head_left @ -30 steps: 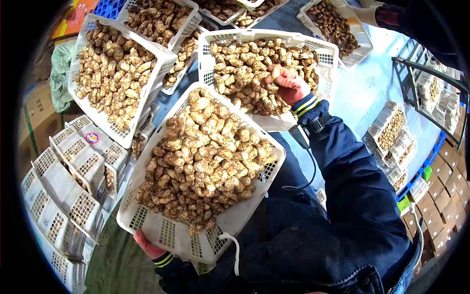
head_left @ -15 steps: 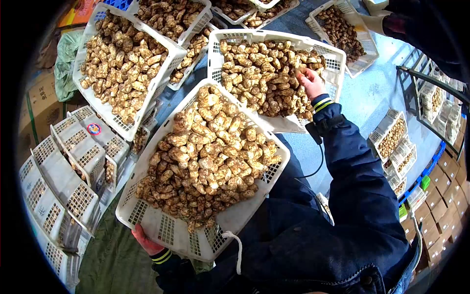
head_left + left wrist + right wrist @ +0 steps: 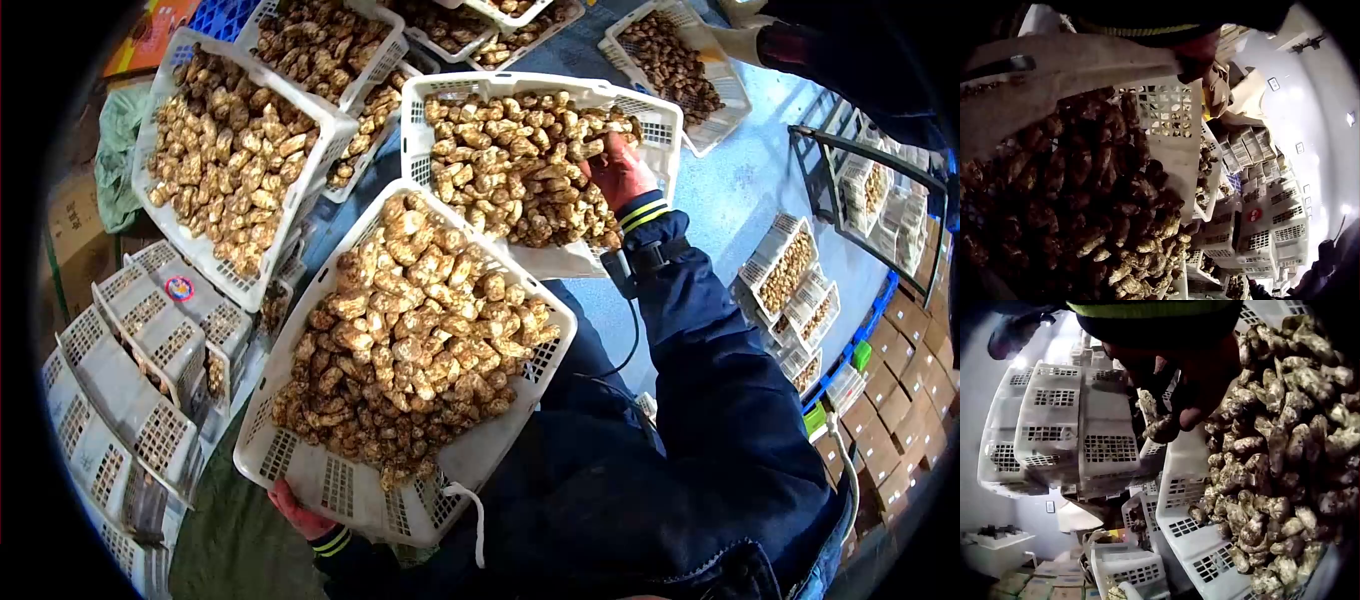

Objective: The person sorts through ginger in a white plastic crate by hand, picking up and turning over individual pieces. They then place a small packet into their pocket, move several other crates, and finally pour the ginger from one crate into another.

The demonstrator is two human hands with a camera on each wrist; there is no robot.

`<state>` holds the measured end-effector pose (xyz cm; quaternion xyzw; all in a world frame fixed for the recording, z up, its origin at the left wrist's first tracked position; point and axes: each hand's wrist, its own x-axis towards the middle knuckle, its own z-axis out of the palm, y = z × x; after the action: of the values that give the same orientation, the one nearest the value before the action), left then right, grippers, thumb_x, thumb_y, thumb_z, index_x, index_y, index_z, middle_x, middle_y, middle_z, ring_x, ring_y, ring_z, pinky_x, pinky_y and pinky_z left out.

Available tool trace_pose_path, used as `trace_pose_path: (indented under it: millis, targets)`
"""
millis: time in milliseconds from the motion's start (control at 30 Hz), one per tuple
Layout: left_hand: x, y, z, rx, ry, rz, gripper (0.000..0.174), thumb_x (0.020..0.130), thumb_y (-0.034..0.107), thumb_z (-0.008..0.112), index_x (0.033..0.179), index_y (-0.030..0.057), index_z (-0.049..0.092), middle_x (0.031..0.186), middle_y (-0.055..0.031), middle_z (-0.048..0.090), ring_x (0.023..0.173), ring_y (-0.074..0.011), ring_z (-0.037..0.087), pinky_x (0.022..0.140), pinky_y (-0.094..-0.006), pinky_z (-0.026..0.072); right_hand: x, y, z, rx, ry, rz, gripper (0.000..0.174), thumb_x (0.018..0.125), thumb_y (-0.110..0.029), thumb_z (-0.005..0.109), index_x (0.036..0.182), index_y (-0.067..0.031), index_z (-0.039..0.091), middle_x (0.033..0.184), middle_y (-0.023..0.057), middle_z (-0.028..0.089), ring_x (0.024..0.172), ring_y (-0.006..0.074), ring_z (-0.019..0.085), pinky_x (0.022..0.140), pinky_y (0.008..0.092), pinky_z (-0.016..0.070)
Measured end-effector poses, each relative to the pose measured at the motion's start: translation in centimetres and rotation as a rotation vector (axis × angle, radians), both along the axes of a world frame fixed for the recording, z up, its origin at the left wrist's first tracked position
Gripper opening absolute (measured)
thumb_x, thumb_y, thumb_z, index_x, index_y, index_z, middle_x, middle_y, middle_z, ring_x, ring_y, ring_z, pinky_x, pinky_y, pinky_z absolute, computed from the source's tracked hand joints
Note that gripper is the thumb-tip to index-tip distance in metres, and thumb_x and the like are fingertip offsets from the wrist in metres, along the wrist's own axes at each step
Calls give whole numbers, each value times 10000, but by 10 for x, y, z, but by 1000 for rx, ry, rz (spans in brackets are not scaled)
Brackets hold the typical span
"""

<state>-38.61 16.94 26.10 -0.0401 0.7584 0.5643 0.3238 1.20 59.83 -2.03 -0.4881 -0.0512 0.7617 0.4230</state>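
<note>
My left hand grips the lower left edge of a tilted white plastic crate, which leans across my lap. A heap of brown-and-cream mushrooms fills most of it. My right hand is over the right part of a second white crate just beyond, also heaped with mushrooms. In the right wrist view its fingers are curled, and a mushroom shows pinched at the fingertips. In the left wrist view the left hand is dark and mostly hidden behind the crate's rim.
Another full crate stands at the left, with stacked crates below it. At the back right, another person's gloved hand is beside a crate of mushrooms. A black metal frame stands at the far right, near cardboard boxes.
My right hand has moved rightward across the second crate, from over its middle to its right part. The left hand keeps its grip on the near crate.
</note>
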Motion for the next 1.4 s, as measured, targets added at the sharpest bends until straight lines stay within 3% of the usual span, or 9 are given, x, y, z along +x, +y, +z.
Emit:
trace_pose_path:
  millis: [267, 433, 567, 933, 1100, 1167, 1300, 1333, 1400]
  targets:
    - [6, 8, 5, -1, 5, -16, 363, 895, 212, 473, 1211, 50, 396, 1149, -137, 528, 1013, -267, 561, 824, -416, 504, 4, -9, 3, -70, -41, 2, 105, 871, -207, 567, 807, -133, 530, 723, -35, 471, 681, 150, 481, 787, 414, 460]
    - [7, 9, 4, 31, -42, -1, 368, 896, 223, 470, 1213, 49, 398, 1145, -138, 533, 1009, -267, 564, 829, -420, 506, 15, -11, -12, 134, 311, 113, 117, 859, -84, 540, 972, -55, 550, 751, 0, 520, 744, 202, 549, 838, 441, 466]
    - [13, 19, 7, 42, -55, -20, 380, 896, 242, 474, 1214, 45, 404, 1147, -139, 535, 999, -264, 569, 830, -419, 504, 9, -17, -9, 71, -140, 98, 364, 798, -86, 648, 1131, -26, 513, 865, 54, 593, 809, 229, 603, 809, 425, 494]
    - [12, 26, 12, 86, -29, -150, 410, 860, 255, 537, 1192, 39, 431, 1061, -120, 561, 934, -250, 584, 793, -411, 508, 5, -15, -22, -4, 177, -112, 143, 828, -80, 581, 956, -76, 518, 804, 30, 554, 759, 229, 554, 760, 429, 481]
    - [-8, -12, -6, -218, 337, -194, 389, 866, 277, 512, 1153, 20, 458, 1067, -145, 572, 907, -279, 598, 787, -448, 505, 2, -7, 2, -80, 161, -168, 42, 874, -118, 520, 834, -114, 506, 773, 11, 520, 770, 196, 530, 765, 382, 474]
    - [8, 28, 7, 94, -143, 13, 354, 889, 229, 458, 1160, 3, 486, 1038, -145, 590, 889, -279, 601, 778, -424, 507, 3, -4, 17, -86, 20, -123, 103, 878, -175, 545, 941, -93, 541, 863, 33, 569, 787, 200, 556, 747, 360, 488]
    - [13, 33, 2, 42, 178, 148, 69, 834, 66, 544, 869, 13, 568, 863, -59, 609, 761, -140, 574, 673, -275, 472, -2, 10, 19, 233, 499, 262, 83, 841, -152, 587, 774, -120, 550, 770, 23, 556, 697, 167, 502, 631, 320, 420]
    - [12, 32, 2, 127, 124, 183, 73, 817, 61, 579, 882, 30, 575, 821, -41, 588, 702, -129, 544, 652, -257, 448, -28, 7, 52, 57, 96, 152, 68, 847, -160, 583, 807, -110, 561, 781, 33, 563, 711, 167, 504, 647, 325, 421]
    - [-2, 5, -14, 115, 113, 174, 61, 801, 72, 605, 832, 52, 557, 759, -16, 544, 671, -104, 505, 626, -266, 420, -71, 13, 73, 165, 314, 332, 104, 850, -131, 586, 938, -75, 576, 827, 47, 584, 754, 173, 532, 681, 335, 446]
